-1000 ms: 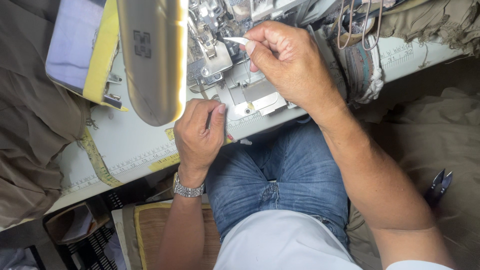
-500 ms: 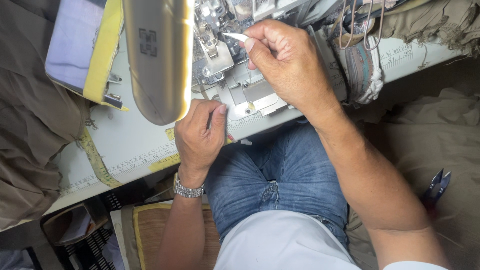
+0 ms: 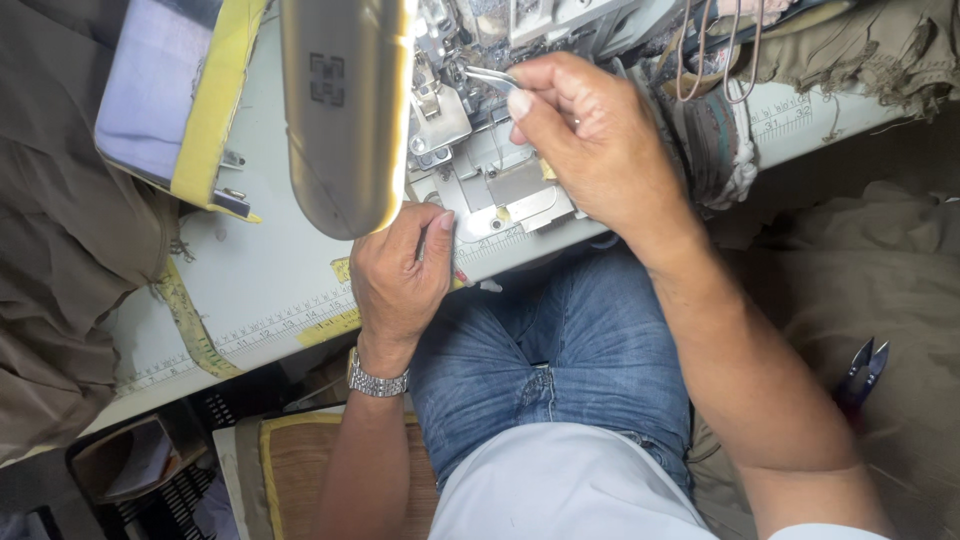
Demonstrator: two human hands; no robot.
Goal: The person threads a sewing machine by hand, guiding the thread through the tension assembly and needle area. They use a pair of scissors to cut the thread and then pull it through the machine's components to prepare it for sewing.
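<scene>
— Any room around the needle area?
— Little. The machine head (image 3: 345, 110) overhangs the left hand (image 3: 400, 275), and the right hand (image 3: 590, 140) with tweezers (image 3: 490, 76) fills the gap beside it.
— And elsewhere?
— Bare desk (image 3: 270, 280) lies left of the left hand; cloth (image 3: 60, 240) crowds the far edge.

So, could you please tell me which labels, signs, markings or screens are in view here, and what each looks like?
Square mark: on the grey lamp hood at top centre, small, dark, geometric.
Ruler strip: along the table's front edge, left of the left hand, pale with dark ticks and yellow patches.
Second ruler strip: on the table at upper right, past the right hand, pale.
No screens or packages.
</scene>
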